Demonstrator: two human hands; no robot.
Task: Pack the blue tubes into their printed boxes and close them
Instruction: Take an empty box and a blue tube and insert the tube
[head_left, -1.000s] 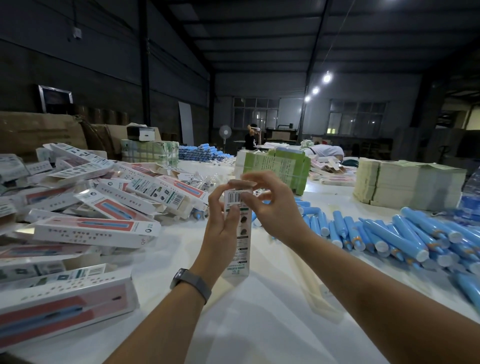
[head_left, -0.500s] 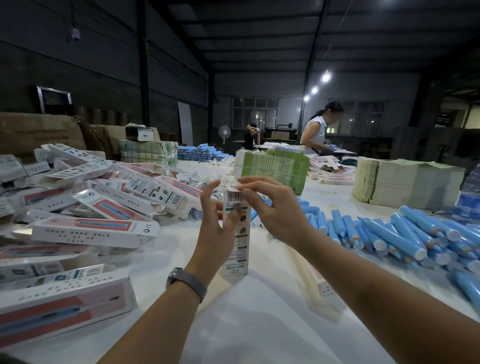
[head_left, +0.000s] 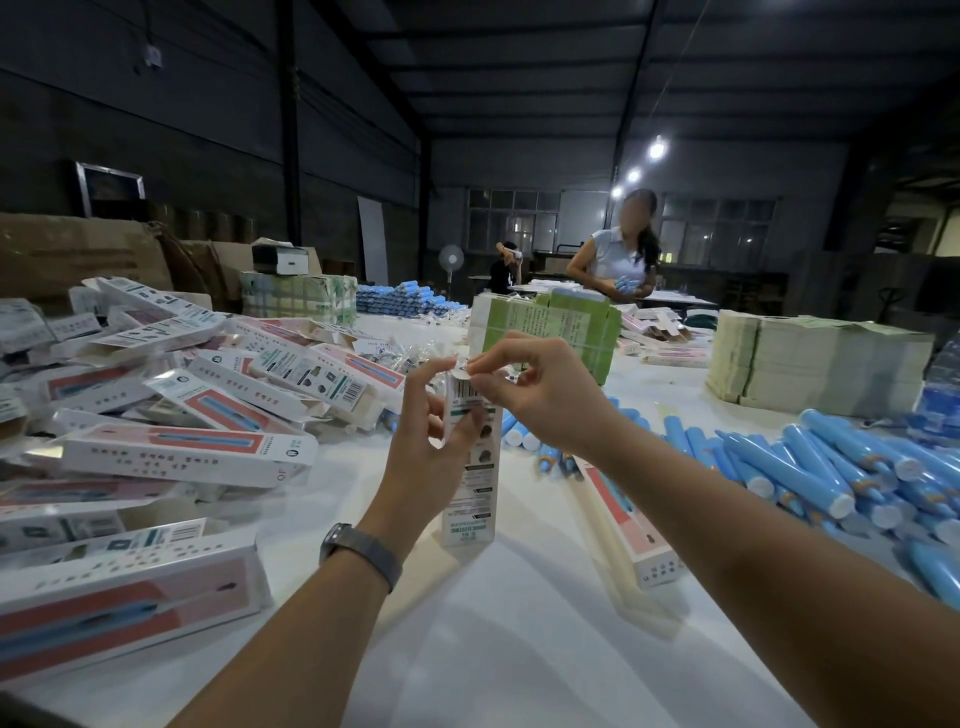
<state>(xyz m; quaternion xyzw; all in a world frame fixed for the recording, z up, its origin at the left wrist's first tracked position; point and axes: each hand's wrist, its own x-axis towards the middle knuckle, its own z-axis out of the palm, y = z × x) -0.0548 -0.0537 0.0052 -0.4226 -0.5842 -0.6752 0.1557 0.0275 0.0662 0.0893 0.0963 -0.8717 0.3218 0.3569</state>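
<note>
White box (head_left: 470, 467): upright at frame centre, steadying its top flap.
Left hand (head_left: 431, 447): clasps the box side.
Right hand (head_left: 540, 395): pinches the flap to tuck it.

The upright printed box (head_left: 470, 467) carries a barcode near its top and lines of small print below, none legible. The boxes piled at left (head_left: 187, 452) bear barcodes and rows of characters too small to read. The far green carton (head_left: 545, 332) shows blurred, illegible print.
</note>
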